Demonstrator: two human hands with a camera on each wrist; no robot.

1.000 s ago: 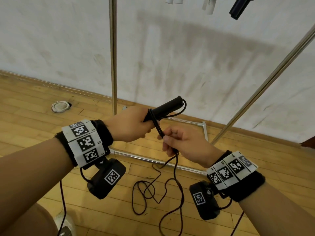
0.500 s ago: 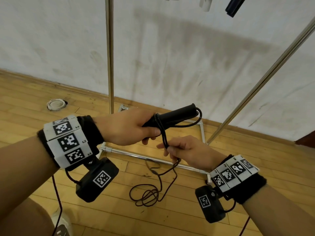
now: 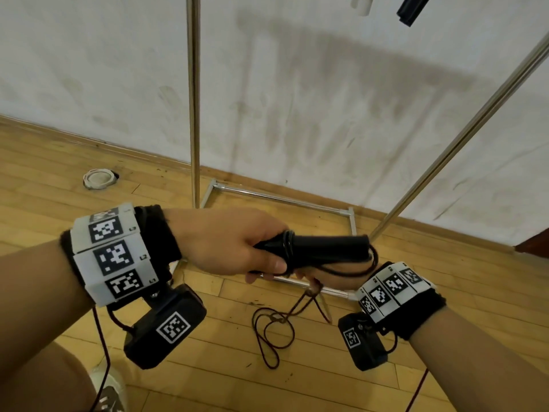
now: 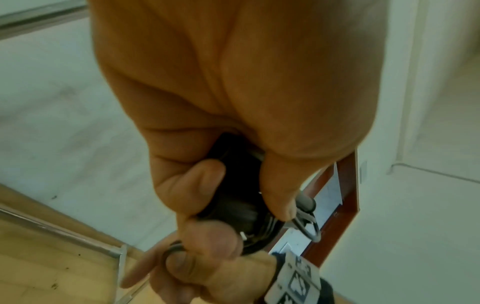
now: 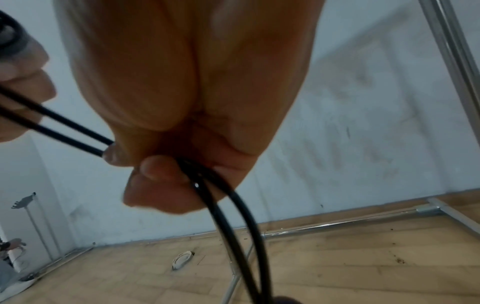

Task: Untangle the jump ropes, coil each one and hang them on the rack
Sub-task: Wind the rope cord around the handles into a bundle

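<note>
The left hand [image 3: 225, 245] grips the black handles [image 3: 323, 248] at mid-frame in the head view, fingers curled round them, with several turns of thin black rope [image 3: 286, 248] already wound about their near end. Just below and to the right, the right hand [image 3: 329, 278] is mostly hidden behind the handles; the right wrist view shows its fingers [image 5: 161, 166] pinching the rope [image 5: 228, 205] as two strands side by side.

The rest of the rope hangs down to the wooden floor [image 3: 59, 185] at lower centre, where it lies in loose tangled loops [image 3: 273, 331]. Behind stand the metal poles of the rack [image 3: 193, 99].

The rope looks light, smooth and limp, likely slippery, so it probably needs steady tension or the turns will spring loose. The handles are stiff and rubbery, the sure place to hold; the rope is best guided close to the wrap, letting the slack slide through a pinch. The loops on the floor may snag into a knot as they rise.
</note>
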